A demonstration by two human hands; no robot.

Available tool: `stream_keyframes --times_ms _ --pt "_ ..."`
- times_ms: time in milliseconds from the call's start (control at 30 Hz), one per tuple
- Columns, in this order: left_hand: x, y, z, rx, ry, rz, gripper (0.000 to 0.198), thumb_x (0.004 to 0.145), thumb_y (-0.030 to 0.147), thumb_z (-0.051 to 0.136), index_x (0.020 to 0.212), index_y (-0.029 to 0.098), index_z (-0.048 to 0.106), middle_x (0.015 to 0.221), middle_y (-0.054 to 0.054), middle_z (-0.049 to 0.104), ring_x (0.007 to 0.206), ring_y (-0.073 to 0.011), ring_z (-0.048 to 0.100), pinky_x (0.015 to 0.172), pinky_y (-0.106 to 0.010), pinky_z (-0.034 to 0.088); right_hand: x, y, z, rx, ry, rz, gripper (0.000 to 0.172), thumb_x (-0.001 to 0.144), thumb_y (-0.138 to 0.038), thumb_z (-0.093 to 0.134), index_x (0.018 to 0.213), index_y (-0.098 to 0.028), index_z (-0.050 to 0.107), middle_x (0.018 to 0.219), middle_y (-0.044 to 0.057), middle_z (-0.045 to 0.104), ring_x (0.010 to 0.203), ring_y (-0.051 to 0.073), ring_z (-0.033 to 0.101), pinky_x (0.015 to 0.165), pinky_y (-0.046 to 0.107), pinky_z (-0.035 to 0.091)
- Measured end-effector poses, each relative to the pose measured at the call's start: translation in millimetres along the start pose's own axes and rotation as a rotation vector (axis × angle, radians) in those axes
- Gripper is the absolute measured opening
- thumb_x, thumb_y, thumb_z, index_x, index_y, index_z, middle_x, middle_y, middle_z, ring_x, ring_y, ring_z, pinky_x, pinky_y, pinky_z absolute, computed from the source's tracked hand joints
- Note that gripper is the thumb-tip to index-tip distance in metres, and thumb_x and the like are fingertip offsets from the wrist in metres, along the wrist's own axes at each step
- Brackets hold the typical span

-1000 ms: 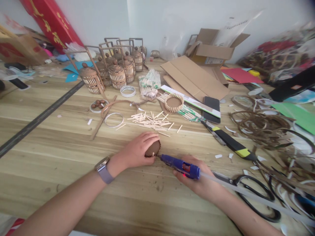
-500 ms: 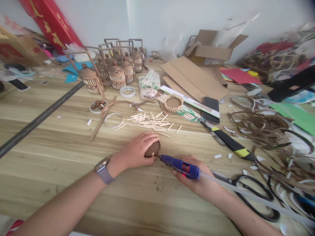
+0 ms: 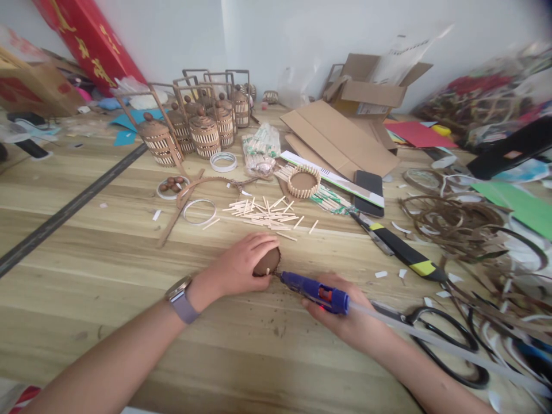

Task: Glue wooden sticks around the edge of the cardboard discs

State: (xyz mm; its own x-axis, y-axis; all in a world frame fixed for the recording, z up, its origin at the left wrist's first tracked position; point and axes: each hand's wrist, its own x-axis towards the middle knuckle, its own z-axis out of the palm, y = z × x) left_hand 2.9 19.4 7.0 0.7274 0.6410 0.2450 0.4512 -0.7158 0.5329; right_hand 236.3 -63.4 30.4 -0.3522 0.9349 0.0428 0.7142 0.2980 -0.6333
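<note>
My left hand (image 3: pixel 246 263), with a watch at its wrist, is wrapped round the side of a small round brown disc (image 3: pixel 267 262). One short pale stick (image 3: pixel 268 271) stands at the disc's near edge, close to my thumb. My right hand (image 3: pixel 345 313) grips a blue hot glue gun (image 3: pixel 317 291), its nozzle at the disc's lower right rim. A long clear glue stick (image 3: pixel 414 330) trails out of the gun's back. Beyond my hands lies a loose pile of short sticks (image 3: pixel 267 213). Behind it sits a brown disc ringed with upright sticks (image 3: pixel 304 181).
Several finished basket-like pieces with tall handles (image 3: pixel 205 135) stand at the back left. A utility knife (image 3: pixel 407 253) and black scissors (image 3: pixel 448 345) lie to the right, near coiled brown strips (image 3: pixel 452 215). A phone (image 3: pixel 370 192) and flattened cardboard (image 3: pixel 340 138) are further back.
Both hands, the disc and the glue gun stay almost in place. The view has shifted very slightly.
</note>
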Motion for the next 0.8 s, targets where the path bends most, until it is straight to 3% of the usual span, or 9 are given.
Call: stream_keyframes --times_ms 800 --pt "0.4 -1.1 0.1 0.024 -0.028 -0.006 0.065 0.073 0.017 0.062 0.136 0.017 0.044 0.14 -0.015 0.051 0.133 -0.0287 0.044 0.112 -0.05 0.037 -1.0 3.3 3.3 0.012 0.022 0.026 0.023 0.083 -0.034 0.054 0.064 -0.022 0.056 0.063 0.001 0.062 0.063 0.018 0.059 0.062 0.028 0.041"
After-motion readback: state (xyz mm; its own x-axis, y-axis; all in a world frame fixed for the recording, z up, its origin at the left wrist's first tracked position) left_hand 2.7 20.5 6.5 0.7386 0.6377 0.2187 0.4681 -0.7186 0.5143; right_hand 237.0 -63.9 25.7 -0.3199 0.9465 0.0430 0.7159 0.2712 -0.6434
